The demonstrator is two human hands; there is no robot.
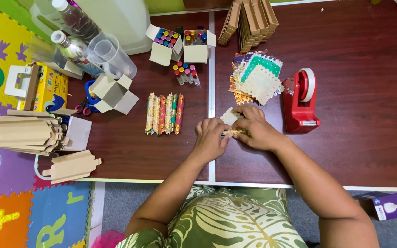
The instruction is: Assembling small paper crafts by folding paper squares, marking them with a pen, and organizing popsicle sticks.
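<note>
The light is bright, even and soft, falling from overhead. The dark red worktop (345, 92) carries a faint pale sheen rather than hard glare. Shadows are short and weak: a thin one hugs the red tape dispenser (299, 101), another lies under the stack of paper squares (256, 78). Focus is sharp across most of the view. The clear bottles (76, 20) at the upper left lean and stretch from wide-lens distortion, and the worktop's edges bow slightly.
</note>
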